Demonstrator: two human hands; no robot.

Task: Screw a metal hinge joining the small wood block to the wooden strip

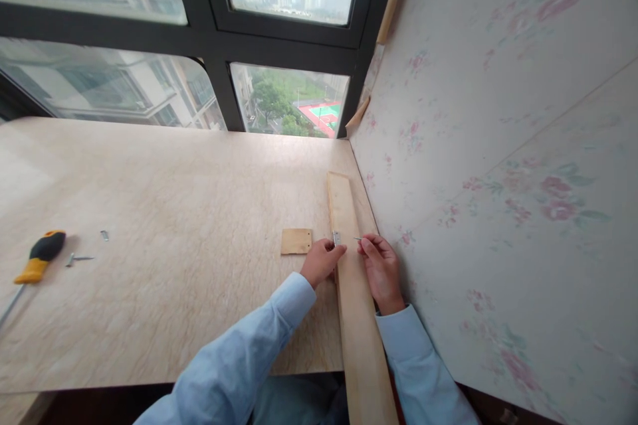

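A long pale wooden board [356,305] lies lengthwise near the wall, its near end reaching past the sill's front edge. Against the board's left edge, my left hand [321,262] presses a small silver metal hinge [337,238] with its thumb and fingers. My right hand [383,272] is closed in a pinch on a thin screw [357,238], just right of the hinge and apart from it. Left of my left hand rests a small wooden piece [296,241] with two little holes near its right edge.
A yellow and black screwdriver [46,249] lies far left on the marble-patterned sill [189,212]. Near it are a few screws [82,257] and a small metal piece [104,235]. A floral wall [498,226] stands close on the right, and dark-framed windows [209,46] rise behind.
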